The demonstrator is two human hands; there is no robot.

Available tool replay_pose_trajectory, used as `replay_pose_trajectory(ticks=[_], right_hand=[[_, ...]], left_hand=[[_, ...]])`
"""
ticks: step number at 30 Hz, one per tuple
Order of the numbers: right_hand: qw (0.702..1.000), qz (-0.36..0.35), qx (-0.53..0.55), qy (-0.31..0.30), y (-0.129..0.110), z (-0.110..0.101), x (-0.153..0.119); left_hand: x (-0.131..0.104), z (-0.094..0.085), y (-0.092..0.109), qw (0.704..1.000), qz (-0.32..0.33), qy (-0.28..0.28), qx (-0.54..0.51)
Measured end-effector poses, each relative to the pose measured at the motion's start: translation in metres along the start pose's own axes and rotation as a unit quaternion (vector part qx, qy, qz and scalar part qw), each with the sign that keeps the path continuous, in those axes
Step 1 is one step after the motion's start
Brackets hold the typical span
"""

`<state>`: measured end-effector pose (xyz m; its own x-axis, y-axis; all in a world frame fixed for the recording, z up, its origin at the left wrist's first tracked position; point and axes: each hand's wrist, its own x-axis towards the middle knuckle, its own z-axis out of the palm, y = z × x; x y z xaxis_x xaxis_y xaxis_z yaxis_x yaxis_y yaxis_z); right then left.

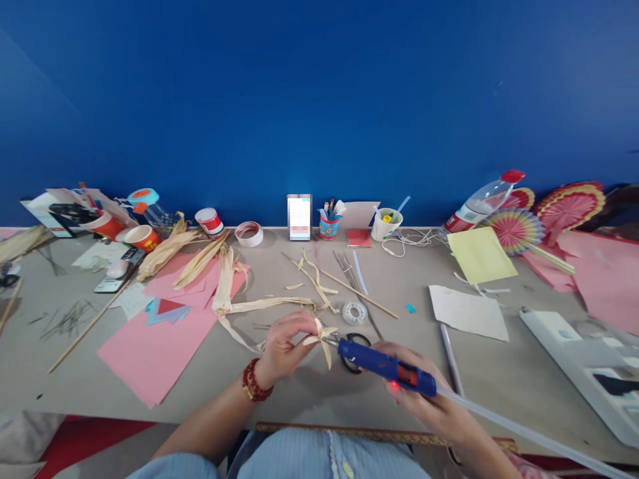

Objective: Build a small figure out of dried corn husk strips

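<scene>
My left hand (282, 344) pinches the husk (327, 356); my right hand (417, 392), wrapped round the glue gun (374, 361), points its nozzle (332, 342) leftward at it.

chunky blue glue gun (387, 367) lying tilted in the right hand (407, 382), clear glue stick (524, 426) poking way out its back toward near right, nozzle right up at a little pale, petal-like husk piece (325, 340) in the left fingers (305, 346)
</scene>
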<state>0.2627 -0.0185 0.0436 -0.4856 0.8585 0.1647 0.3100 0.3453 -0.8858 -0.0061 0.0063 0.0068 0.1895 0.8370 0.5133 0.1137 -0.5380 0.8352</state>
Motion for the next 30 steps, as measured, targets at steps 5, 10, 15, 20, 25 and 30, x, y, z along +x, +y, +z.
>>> replay_pose_trajectory(ticks=[5, 10, 15, 20, 25, 30], right_hand=[[1.000, -0.009, -0.005, 0.004, -0.0017, -0.0004, -0.0004], [0.999, -0.039, -0.013, 0.022, -0.0012, -0.0007, -0.0027], [1.000, -0.027, -0.007, 0.000, -0.0010, -0.0015, -0.0007], [1.000, -0.023, -0.001, -0.016, 0.0008, 0.0002, -0.0001], [0.999, -0.039, -0.027, -0.008, 0.0045, 0.0022, -0.0011], [0.993, -0.103, -0.054, -0.003, 0.0018, 0.0036, 0.0043]], left_hand=[[0.0009, -0.0005, 0.0018, 1.000, 0.006, -0.003, -0.002], [0.0015, 0.0004, 0.0027, 1.000, 0.001, 0.004, 0.004], [0.0012, 0.0002, 0.0030, 1.000, 0.007, -0.003, 0.002], [0.0012, -0.0004, 0.0045, 1.000, 0.006, 0.002, 0.005], [0.0025, -0.0001, 0.0039, 1.000, 0.025, 0.000, 0.003], [0.0040, 0.0007, 0.0043, 0.999, 0.033, 0.009, -0.008]])
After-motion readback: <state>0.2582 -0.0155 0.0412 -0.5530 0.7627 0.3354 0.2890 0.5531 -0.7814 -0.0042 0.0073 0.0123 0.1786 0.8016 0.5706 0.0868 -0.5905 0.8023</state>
